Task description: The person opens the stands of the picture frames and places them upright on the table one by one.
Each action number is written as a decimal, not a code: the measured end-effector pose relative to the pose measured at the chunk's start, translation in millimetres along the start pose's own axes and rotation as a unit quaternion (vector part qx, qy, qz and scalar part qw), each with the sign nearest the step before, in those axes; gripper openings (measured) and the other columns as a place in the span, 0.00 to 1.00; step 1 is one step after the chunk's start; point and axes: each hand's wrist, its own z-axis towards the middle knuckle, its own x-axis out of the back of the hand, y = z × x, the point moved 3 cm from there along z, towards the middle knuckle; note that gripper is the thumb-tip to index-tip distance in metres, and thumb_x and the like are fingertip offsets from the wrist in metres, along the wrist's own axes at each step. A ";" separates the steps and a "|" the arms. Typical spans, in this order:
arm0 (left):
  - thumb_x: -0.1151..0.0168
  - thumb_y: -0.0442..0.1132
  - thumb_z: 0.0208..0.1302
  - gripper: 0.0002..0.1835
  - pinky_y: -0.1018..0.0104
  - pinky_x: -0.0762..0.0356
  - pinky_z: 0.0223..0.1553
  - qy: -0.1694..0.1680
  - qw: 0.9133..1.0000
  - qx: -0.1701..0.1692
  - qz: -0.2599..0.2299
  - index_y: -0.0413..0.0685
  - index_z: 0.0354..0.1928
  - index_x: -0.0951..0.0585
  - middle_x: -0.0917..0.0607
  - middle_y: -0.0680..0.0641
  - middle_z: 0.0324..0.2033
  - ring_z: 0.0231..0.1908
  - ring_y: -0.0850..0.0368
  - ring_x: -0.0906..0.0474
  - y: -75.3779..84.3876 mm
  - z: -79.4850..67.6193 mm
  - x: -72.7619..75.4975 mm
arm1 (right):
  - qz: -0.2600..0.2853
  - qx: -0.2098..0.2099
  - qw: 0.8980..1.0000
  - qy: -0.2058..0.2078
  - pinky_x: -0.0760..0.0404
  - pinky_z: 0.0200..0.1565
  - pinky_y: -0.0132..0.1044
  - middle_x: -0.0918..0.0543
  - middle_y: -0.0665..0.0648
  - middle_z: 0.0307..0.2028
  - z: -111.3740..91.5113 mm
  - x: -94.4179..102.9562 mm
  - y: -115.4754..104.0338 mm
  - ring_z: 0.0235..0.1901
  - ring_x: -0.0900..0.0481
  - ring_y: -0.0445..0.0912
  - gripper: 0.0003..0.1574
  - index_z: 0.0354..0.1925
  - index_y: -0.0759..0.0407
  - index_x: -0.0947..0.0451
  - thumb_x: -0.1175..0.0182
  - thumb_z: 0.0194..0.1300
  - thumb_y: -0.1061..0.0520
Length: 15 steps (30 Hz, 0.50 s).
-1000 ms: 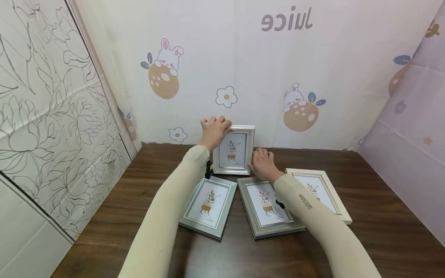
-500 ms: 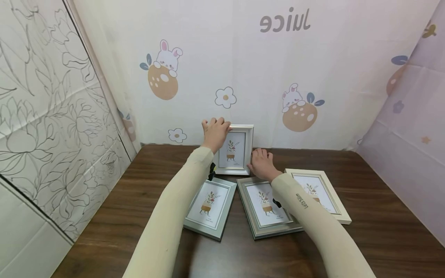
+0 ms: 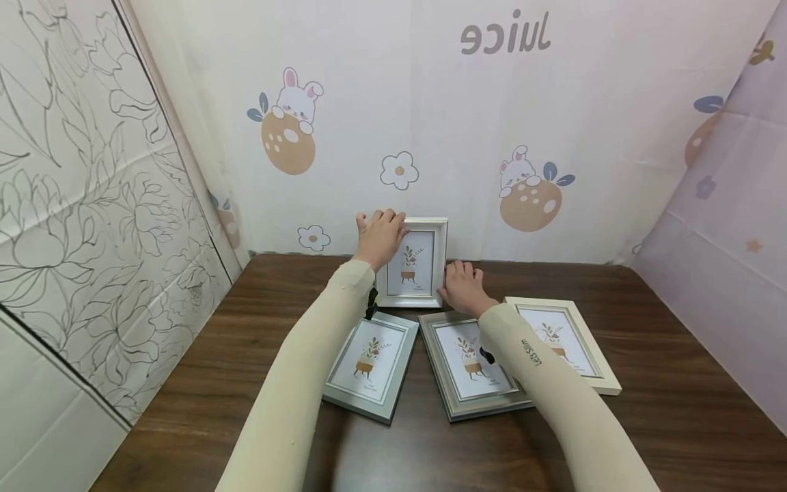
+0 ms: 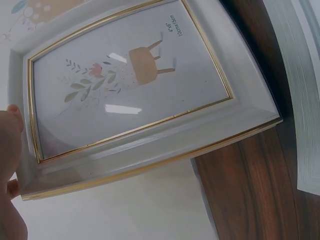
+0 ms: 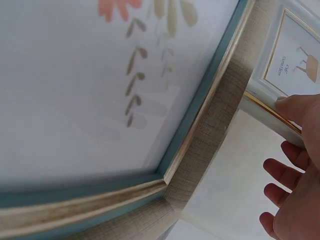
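A white picture frame (image 3: 441, 249) with a thin gold inner line stands upright near the back of the table, a potted-plant print behind its glass. My left hand (image 3: 380, 240) holds it by the upper left corner; in the left wrist view the thumb lies at the edge of the frame (image 4: 150, 140). Low on the frame's right side is my right hand (image 3: 464, 290). The right wrist view shows that hand (image 5: 300, 200) pinching the side edge between thumb and forefinger, the other fingers spread loosely.
Lying flat in front are a grey-green frame (image 3: 399, 369) on the left, a taupe frame (image 3: 438, 365) partly under my right forearm, and a cream frame (image 3: 590, 335) at right. The dark wooden table (image 3: 203, 369) meets a printed curtain (image 3: 393, 102) behind.
Both hands stay on the white frame, which keeps standing in place. Only slight shifts of my left arm and the head view show.
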 end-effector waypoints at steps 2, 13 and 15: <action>0.53 0.55 0.76 0.27 0.42 0.51 0.62 -0.008 1.000 -0.001 0.007 0.54 0.71 0.30 0.24 0.51 0.61 0.62 0.52 0.32 0.0 -1.0 0.5 | 0.000 -0.003 1.000 -0.003 0.42 0.55 0.62 0.34 0.73 0.57 0.7 -0.4 -0.4 0.60 0.40 0.66 0.31 0.59 0.75 0.37 0.45 0.74 0.50; 0.54 0.59 0.76 0.34 0.40 0.54 0.66 -0.052 0.998 -0.015 0.030 0.57 0.78 0.44 0.34 0.49 0.71 0.71 0.50 0.42 -3.5 -5.3 3.8 | 0.001 -0.006 1.000 -0.013 0.44 0.57 0.62 0.34 0.73 0.59 -0.2 3.2 1.5 0.62 0.41 0.66 0.35 0.63 0.74 0.38 0.45 0.74 0.47; 0.53 0.59 0.75 0.36 0.39 0.55 0.67 -0.050 0.998 -0.023 0.025 0.56 0.79 0.47 0.37 0.48 0.73 0.73 0.49 0.46 -4.1 -8.4 5.3 | 0.007 -0.008 1.000 -0.005 0.45 0.59 0.64 0.35 0.73 0.61 -2.6 5.4 4.4 0.63 0.42 0.67 0.37 0.64 0.74 0.39 0.45 0.74 0.46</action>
